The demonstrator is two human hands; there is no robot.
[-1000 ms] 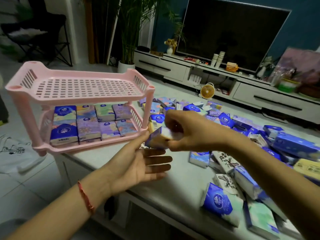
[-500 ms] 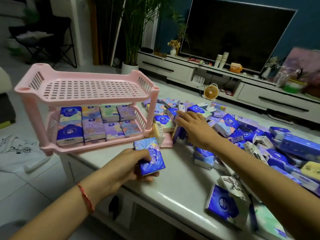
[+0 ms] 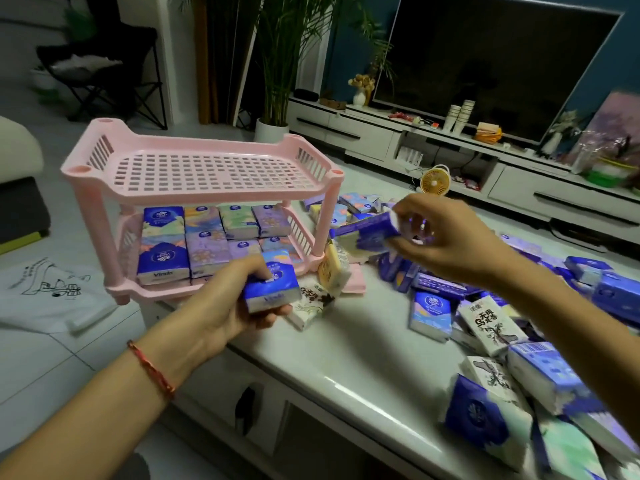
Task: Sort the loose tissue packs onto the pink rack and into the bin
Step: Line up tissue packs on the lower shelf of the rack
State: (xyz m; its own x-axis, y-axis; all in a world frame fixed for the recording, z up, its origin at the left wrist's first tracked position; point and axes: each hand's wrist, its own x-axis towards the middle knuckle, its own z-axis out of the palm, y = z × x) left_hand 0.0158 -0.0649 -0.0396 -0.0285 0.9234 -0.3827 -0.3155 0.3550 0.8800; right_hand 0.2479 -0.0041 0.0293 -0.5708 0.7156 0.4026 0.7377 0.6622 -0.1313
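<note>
Now the right hand [image 3: 446, 244] has come up off the loose pile [image 3: 485, 306] on the table [image 3: 346, 348], pinching a purple-blue tissue pack [image 3: 367, 233] just beside the pink rack's [image 3: 214, 171] right front post; half a second ago it was down among the packs. The left hand [image 3: 221, 306] grips a blue Vinda pack [image 3: 272, 289] at the lower shelf's front edge. Both packs look ready to shelve. No bin shows.

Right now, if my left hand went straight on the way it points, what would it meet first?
Likely the pink rack: your left hand, holding a blue pack, points at its lower shelf's front right corner. Depth is unclear; the yellow pack leaning there could come first.
</note>
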